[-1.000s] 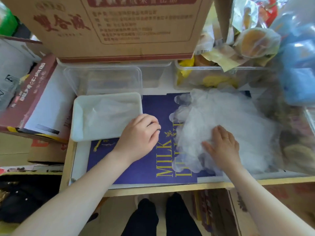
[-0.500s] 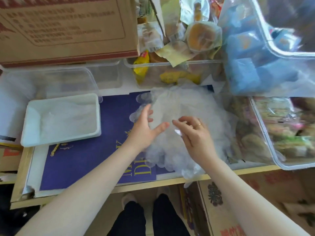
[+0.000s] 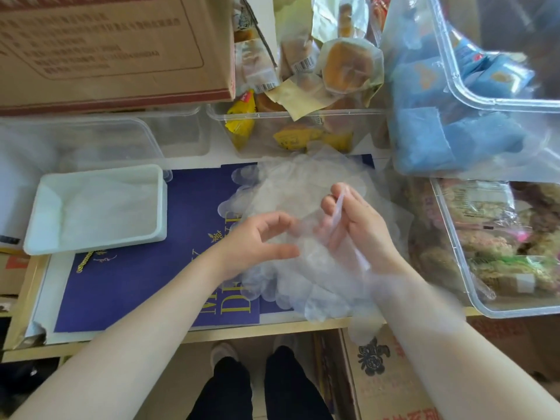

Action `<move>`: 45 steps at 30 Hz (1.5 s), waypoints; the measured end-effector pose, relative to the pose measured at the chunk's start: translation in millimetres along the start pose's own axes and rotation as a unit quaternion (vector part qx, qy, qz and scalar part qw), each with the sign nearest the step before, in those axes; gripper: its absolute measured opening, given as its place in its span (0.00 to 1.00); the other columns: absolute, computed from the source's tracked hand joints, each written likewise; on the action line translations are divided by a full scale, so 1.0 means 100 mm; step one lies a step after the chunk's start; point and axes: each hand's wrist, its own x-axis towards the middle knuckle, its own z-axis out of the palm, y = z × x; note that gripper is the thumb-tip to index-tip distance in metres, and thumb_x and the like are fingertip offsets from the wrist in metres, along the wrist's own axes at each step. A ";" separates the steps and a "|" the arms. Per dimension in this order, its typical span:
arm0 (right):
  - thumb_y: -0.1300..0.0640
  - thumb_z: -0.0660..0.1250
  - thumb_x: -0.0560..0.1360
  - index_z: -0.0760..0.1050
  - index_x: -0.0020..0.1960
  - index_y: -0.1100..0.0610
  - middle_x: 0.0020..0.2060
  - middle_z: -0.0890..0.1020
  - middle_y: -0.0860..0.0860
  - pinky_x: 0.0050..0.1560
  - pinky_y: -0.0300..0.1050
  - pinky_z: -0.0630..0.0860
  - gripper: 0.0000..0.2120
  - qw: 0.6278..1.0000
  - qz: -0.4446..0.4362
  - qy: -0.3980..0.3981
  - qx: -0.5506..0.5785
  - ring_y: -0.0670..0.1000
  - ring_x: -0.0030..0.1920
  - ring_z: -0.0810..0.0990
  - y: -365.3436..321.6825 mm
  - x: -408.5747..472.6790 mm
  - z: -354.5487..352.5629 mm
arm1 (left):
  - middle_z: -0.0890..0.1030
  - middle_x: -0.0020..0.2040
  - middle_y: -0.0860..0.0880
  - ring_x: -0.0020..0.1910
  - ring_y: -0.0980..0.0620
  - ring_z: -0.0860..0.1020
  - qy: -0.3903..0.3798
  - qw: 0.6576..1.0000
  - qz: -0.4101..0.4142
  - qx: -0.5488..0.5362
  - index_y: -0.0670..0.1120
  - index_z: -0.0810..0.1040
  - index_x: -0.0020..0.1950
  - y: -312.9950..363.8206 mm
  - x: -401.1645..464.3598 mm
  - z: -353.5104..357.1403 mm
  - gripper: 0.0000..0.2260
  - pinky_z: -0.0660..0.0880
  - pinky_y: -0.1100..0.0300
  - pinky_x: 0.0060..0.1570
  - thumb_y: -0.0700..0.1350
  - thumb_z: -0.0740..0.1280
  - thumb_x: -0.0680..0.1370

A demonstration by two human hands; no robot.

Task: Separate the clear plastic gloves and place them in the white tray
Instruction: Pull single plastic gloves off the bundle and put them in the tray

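Right hand (image 3: 360, 228) now pinches one glove (image 3: 306, 237) lifted off the pile (image 3: 303, 183); left hand (image 3: 260, 241), relaxed, has come beside it for peeling.

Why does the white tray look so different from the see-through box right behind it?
The white tray is cloudy white, so you cannot see through its walls; the clear box is see-through. The white tray sits nearer the person and partly on the purple board; the clear box sits behind it, by the cardboard carton. The white tray looks shallower than the clear box. Both are rectangular plastic containers with rounded corners.
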 end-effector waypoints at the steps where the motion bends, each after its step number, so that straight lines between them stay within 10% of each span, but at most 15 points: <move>1: 0.60 0.58 0.76 0.69 0.38 0.56 0.26 0.74 0.50 0.28 0.35 0.74 0.08 0.999 0.012 0.010 0.047 0.46 0.23 0.73 -0.03 0.04 0.01 | 0.82 0.44 0.57 0.47 0.60 0.79 -0.009 1.000 -0.018 -0.009 0.45 0.77 0.47 0.00 -0.03 -0.04 0.10 0.73 0.67 0.51 0.37 0.74 0.69; 4: 0.64 0.70 0.58 0.75 0.32 0.59 0.28 0.76 0.52 0.30 0.38 0.78 0.05 0.986 0.033 0.027 0.159 0.47 0.25 0.77 -0.07 0.10 -0.01 | 0.83 0.43 0.49 0.43 0.53 0.80 -0.026 0.994 -0.082 -0.070 0.44 0.79 0.49 -0.04 -0.14 -0.21 0.13 0.76 0.62 0.44 0.45 0.76 0.67; 7: 0.64 0.64 0.72 0.74 0.31 0.59 0.27 0.77 0.51 0.29 0.40 0.77 0.11 0.986 0.047 0.097 0.127 0.49 0.26 0.78 -0.02 0.16 -0.15 | 0.83 0.45 0.46 0.42 0.52 0.81 0.001 0.992 -0.096 -0.083 0.47 0.82 0.51 -0.08 -0.24 -0.38 0.16 0.77 0.61 0.42 0.50 0.76 0.66; 12: 0.42 0.55 0.79 0.74 0.42 0.58 0.30 0.78 0.53 0.34 0.41 0.77 0.21 0.967 0.107 0.135 -0.189 0.51 0.29 0.78 0.03 0.19 -0.32 | 0.83 0.38 0.50 0.39 0.52 0.82 0.119 0.988 -0.048 -0.082 0.50 0.83 0.36 0.02 -0.35 -0.58 0.01 0.76 0.61 0.47 0.45 0.71 0.68; 20: 0.37 0.64 0.70 0.73 0.64 0.52 0.61 0.76 0.45 0.61 0.40 0.67 0.28 0.790 -0.008 -0.060 -0.610 0.42 0.60 0.73 -0.03 0.25 0.09 | 0.85 0.39 0.50 0.38 0.53 0.82 -0.008 0.999 -0.046 0.002 0.36 0.75 0.44 0.38 -0.44 -0.68 0.04 0.74 0.67 0.35 0.37 0.65 0.74; 25: 0.56 0.68 0.73 0.78 0.44 0.60 0.36 0.81 0.51 0.46 0.37 0.73 0.06 0.857 0.054 -0.155 -0.489 0.45 0.38 0.79 0.10 0.25 0.29 | 0.84 0.41 0.48 0.42 0.51 0.82 0.003 0.999 -0.034 -0.032 0.41 0.76 0.42 0.33 -0.46 -0.69 0.03 0.77 0.58 0.46 0.40 0.65 0.72; 31: 0.62 0.66 0.75 0.69 0.36 0.55 0.25 0.71 0.48 0.28 0.38 0.65 0.11 0.859 -0.145 0.053 -0.488 0.45 0.23 0.67 0.27 0.19 0.36 | 0.77 0.50 0.56 0.49 0.61 0.75 0.410 0.902 0.026 0.133 0.54 0.72 0.53 0.04 -0.47 -0.51 0.12 0.70 0.61 0.52 0.41 0.68 0.74; 37: 0.55 0.59 0.79 0.74 0.47 0.58 0.35 0.80 0.51 0.37 0.43 0.78 0.08 0.894 -0.109 -0.073 -0.429 0.50 0.35 0.80 0.47 -0.10 0.62 | 0.78 0.61 0.51 0.61 0.57 0.76 0.125 0.991 0.046 -0.026 0.49 0.71 0.67 0.24 -0.60 -0.14 0.27 0.72 0.58 0.62 0.61 0.66 0.72; 41: 0.35 0.48 0.74 0.77 0.57 0.53 0.46 0.83 0.52 0.53 0.46 0.76 0.30 0.895 -0.082 -0.162 -0.407 0.51 0.49 0.81 0.52 -0.18 0.54 | 0.81 0.57 0.48 0.58 0.54 0.79 0.157 0.986 0.032 -0.048 0.45 0.74 0.63 0.28 -0.66 -0.14 0.18 0.74 0.62 0.56 0.46 0.70 0.74; 45: 0.36 0.57 0.74 0.79 0.49 0.55 0.39 0.83 0.50 0.37 0.39 0.75 0.24 0.910 -0.137 -0.140 -0.365 0.48 0.35 0.78 0.43 -0.19 0.42 | 0.85 0.45 0.50 0.46 0.56 0.83 0.227 0.970 0.013 -0.084 0.40 0.78 0.57 0.32 -0.70 -0.19 0.12 0.77 0.67 0.44 0.39 0.58 0.80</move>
